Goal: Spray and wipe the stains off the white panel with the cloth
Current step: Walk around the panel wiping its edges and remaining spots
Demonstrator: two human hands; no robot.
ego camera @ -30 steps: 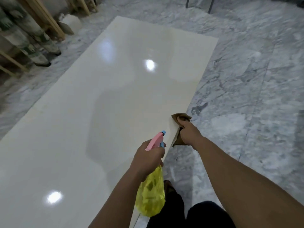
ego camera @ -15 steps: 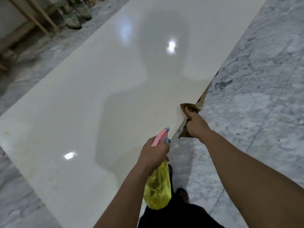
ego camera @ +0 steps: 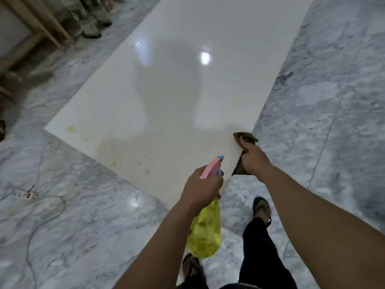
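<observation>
While fingers point(ego camera: 242, 140) pinch cloth point(ego camera: 245, 136), panel point(ego camera: 177, 90) corner newly visible, stains point(ego camera: 116, 151) revealed

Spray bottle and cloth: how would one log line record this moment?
left hand: grips spray bottle | right hand: holds cloth at white panel edge | stains: unwiped

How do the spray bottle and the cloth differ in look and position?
The spray bottle is translucent yellow with a pink head; the cloth is brown. The left hand holds the bottle in the air; the right hand presses the cloth on the white panel's edge. Both are gripped.
</observation>
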